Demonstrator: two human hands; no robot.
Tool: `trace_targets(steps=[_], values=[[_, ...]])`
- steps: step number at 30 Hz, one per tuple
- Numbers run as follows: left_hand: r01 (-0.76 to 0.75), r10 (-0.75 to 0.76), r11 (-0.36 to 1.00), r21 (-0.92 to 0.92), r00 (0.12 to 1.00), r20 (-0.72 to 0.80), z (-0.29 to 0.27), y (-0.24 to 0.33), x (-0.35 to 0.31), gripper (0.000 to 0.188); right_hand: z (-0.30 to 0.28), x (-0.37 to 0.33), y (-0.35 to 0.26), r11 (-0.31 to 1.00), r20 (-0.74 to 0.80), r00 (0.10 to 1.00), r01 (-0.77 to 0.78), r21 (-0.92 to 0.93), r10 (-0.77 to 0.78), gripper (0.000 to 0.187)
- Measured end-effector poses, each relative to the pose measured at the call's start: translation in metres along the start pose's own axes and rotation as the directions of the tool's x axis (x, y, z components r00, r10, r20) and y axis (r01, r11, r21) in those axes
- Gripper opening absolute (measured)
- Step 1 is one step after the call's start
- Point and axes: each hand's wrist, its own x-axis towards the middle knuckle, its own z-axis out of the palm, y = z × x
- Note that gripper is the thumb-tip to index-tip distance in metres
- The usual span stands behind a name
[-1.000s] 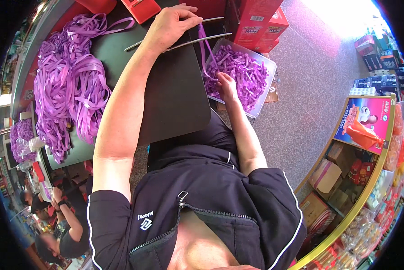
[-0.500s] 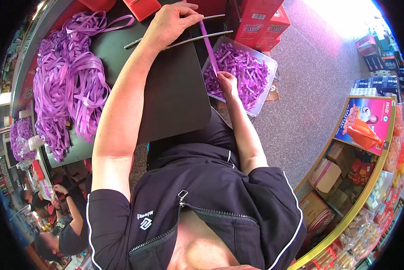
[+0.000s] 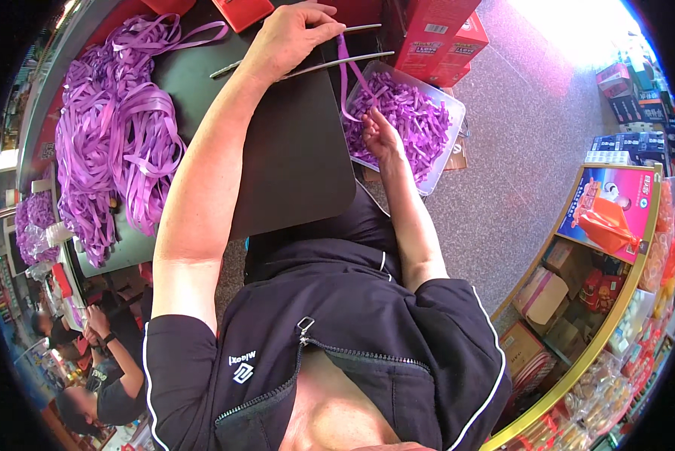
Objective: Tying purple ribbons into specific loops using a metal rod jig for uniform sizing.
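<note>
My left hand reaches over the far edge of the dark table, its thumb and fingers pinched on a purple ribbon. Two thin metal rods stick out past the table edge beside that hand, and my forearm crosses over them. From the pinch the ribbon hangs slack in a loop toward my right hand. The right hand is over the clear plastic bin, fingers curled, with the ribbon at its fingertips. Short purple ribbon pieces heap up inside the bin.
A large tangle of purple ribbon covers the left of the table. Red boxes stand beyond the bin. A red case lies at the far edge. Shelves with goods line the right. Other people sit at lower left.
The ribbon between my hands was straight and taut; now it hangs slack and looped. My right hand has turned, its fingers curling upward. The left hand stays nearly in place.
</note>
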Motion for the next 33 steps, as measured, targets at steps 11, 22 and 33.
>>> trace_targets(steps=[11,22,33], values=[[-0.022,0.024,0.999,0.05,0.999,-0.027,-0.002,-0.006,-0.002,0.026,0.013,-0.014,0.005,0.932,-0.035,0.982,0.163,-0.323,-0.184,0.016],[-0.035,0.035,0.999,0.034,0.999,0.001,0.001,0.0,0.004,0.025,-0.021,0.021,0.013,0.458,0.009,0.856,0.285,-0.842,-0.517,0.017],[0.001,-0.001,1.0,0.012,1.0,0.005,-0.001,-0.001,0.001,0.025,-0.002,-0.033,0.009,-0.549,0.719,0.37,0.471,-0.691,-0.588,0.014]])
